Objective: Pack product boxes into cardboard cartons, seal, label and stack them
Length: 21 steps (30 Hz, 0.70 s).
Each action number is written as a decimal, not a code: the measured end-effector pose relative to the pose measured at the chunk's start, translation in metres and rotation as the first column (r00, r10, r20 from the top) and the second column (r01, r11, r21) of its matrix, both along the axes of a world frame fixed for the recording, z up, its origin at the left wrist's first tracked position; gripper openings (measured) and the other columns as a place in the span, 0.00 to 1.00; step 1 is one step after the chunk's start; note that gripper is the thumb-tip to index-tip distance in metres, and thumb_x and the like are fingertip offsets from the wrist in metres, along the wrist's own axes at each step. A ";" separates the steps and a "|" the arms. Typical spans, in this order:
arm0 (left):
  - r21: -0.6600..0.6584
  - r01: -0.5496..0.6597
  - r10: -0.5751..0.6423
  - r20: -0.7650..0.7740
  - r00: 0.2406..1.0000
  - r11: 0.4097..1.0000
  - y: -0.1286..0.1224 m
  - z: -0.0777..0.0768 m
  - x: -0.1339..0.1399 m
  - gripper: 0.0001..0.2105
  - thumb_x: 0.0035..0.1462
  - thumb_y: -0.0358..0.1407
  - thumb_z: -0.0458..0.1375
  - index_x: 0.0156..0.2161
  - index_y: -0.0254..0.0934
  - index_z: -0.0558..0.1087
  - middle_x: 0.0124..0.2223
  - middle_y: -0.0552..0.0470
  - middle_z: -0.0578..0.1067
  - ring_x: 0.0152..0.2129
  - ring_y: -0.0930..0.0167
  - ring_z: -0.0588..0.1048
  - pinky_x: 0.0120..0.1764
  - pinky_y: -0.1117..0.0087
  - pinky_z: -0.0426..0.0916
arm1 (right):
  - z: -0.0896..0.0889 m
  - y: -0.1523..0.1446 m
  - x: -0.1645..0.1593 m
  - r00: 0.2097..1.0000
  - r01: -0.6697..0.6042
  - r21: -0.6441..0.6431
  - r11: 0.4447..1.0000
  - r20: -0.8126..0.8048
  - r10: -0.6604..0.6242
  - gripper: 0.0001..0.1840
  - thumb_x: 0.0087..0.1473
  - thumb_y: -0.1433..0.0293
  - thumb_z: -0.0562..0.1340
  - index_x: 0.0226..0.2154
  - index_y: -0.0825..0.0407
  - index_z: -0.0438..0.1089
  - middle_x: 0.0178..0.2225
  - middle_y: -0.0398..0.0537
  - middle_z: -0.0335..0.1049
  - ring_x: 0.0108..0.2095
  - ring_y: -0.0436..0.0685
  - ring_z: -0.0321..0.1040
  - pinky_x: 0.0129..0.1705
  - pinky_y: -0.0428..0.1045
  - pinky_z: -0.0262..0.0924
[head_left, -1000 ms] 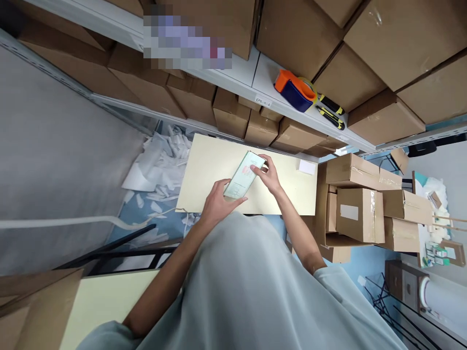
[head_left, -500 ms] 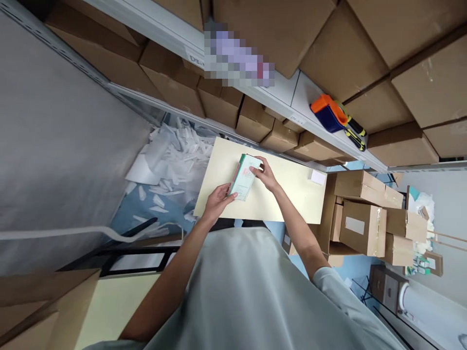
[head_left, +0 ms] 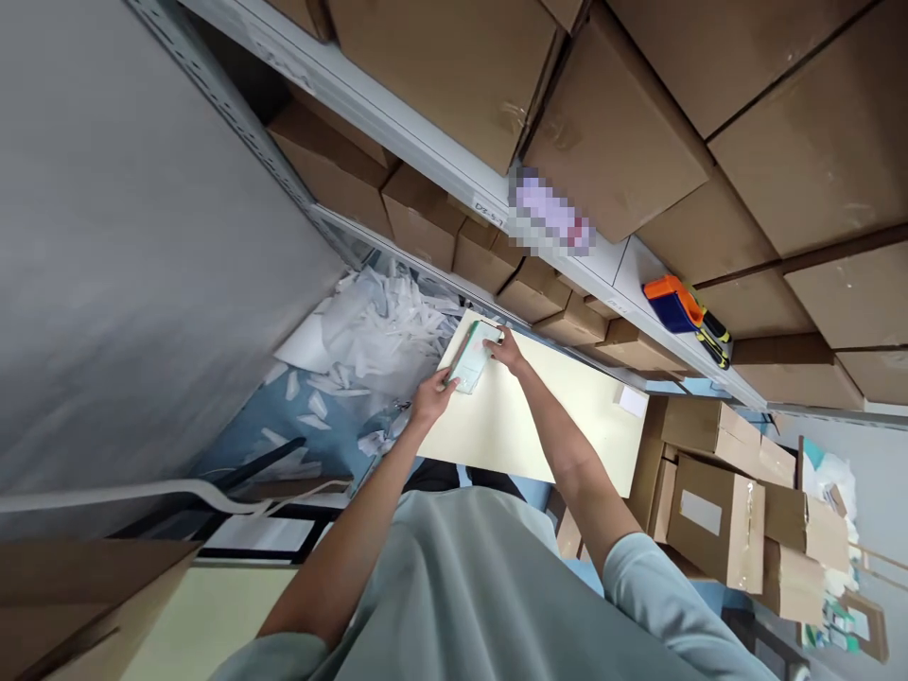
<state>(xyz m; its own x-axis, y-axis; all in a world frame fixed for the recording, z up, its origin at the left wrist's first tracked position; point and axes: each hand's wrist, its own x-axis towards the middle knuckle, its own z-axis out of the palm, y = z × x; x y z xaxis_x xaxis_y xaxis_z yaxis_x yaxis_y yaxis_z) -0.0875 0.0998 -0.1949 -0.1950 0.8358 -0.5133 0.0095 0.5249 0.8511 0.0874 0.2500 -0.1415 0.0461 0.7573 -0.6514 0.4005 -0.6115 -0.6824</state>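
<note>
A small pale green and white carton (head_left: 471, 363) with a darker green edge is held between my two hands over the cream tabletop (head_left: 525, 416). My left hand (head_left: 431, 395) grips its near left end, the thumb lying along the near corner. At the far right side, my right hand (head_left: 505, 348) is closed on the carton with fingers on the upper face. Print on the top face is too small to read. The undersides of the fingers are hidden.
A small white box (head_left: 631, 400) lies at the tabletop's right end. Beyond it, a shelf (head_left: 602, 274) bears cardboard boxes and an orange and blue tape dispenser (head_left: 672, 303). Paper scraps (head_left: 383, 326) cover the floor at left. Cardboard boxes (head_left: 713, 520) are stacked at right.
The camera view has shifted, so the shelf and table appear lower and further right. Both hands still hold the carton, whose reddish left side now shows less.
</note>
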 end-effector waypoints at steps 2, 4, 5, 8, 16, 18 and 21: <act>-0.003 -0.063 0.063 -0.043 0.997 0.998 0.003 0.003 -0.004 0.25 0.58 0.47 0.72 0.58 0.37 0.83 0.56 0.39 0.87 0.60 0.51 0.82 0.66 0.51 0.74 | 0.008 -0.001 0.008 0.999 -0.020 0.033 0.999 0.027 0.019 0.33 0.57 0.66 0.77 0.62 0.44 0.69 0.54 0.51 0.81 0.56 0.63 0.78 0.63 0.61 0.74; 0.010 -0.126 0.126 -0.067 0.990 0.992 0.002 0.011 -0.008 0.23 0.57 0.43 0.73 0.57 0.37 0.83 0.57 0.37 0.87 0.61 0.50 0.82 0.67 0.49 0.73 | 0.020 -0.005 0.019 0.998 -0.042 0.074 0.996 0.045 0.039 0.35 0.57 0.65 0.77 0.64 0.44 0.70 0.60 0.55 0.79 0.63 0.65 0.75 0.68 0.61 0.70; 0.025 -0.155 0.157 -0.077 0.985 0.988 0.001 0.017 -0.011 0.23 0.58 0.42 0.72 0.56 0.38 0.83 0.57 0.37 0.87 0.61 0.49 0.82 0.68 0.49 0.72 | 0.026 -0.008 0.025 0.998 -0.055 0.093 0.994 0.048 0.051 0.35 0.57 0.63 0.77 0.65 0.44 0.70 0.63 0.57 0.77 0.65 0.65 0.74 0.68 0.61 0.69; 0.088 -0.254 0.262 -0.108 0.959 0.963 -0.012 0.040 -0.021 0.20 0.59 0.41 0.71 0.55 0.38 0.83 0.59 0.36 0.86 0.61 0.48 0.81 0.67 0.46 0.73 | 0.047 -0.019 0.042 0.994 -0.106 0.142 0.984 0.035 0.102 0.41 0.57 0.57 0.77 0.69 0.44 0.69 0.68 0.61 0.74 0.67 0.67 0.74 0.67 0.61 0.70; 0.279 -0.523 0.580 -0.186 0.793 0.805 -0.129 0.104 -0.038 0.21 0.60 0.44 0.71 0.56 0.39 0.83 0.62 0.37 0.84 0.60 0.51 0.83 0.64 0.50 0.77 | 0.079 -0.061 0.048 0.928 -0.301 0.284 0.910 -0.134 0.348 0.56 0.48 0.46 0.79 0.72 0.48 0.66 0.69 0.69 0.71 0.66 0.72 0.75 0.66 0.64 0.71; 0.304 -0.586 0.653 -0.209 0.729 0.751 -0.178 0.115 -0.037 0.21 0.60 0.46 0.71 0.55 0.39 0.83 0.60 0.37 0.85 0.60 0.51 0.83 0.60 0.51 0.80 | 0.080 -0.078 0.041 0.882 -0.355 0.314 0.881 -0.200 0.427 0.60 0.44 0.44 0.80 0.73 0.49 0.66 0.69 0.70 0.70 0.64 0.72 0.76 0.67 0.65 0.70; 0.326 -0.680 0.753 -0.237 0.614 0.657 -0.255 0.130 -0.030 0.20 0.59 0.47 0.71 0.53 0.40 0.83 0.58 0.37 0.86 0.58 0.51 0.84 0.56 0.51 0.82 | 0.082 -0.110 0.023 0.812 -0.425 0.332 0.842 -0.271 0.517 0.63 0.42 0.42 0.80 0.73 0.48 0.66 0.69 0.70 0.71 0.65 0.72 0.76 0.69 0.67 0.69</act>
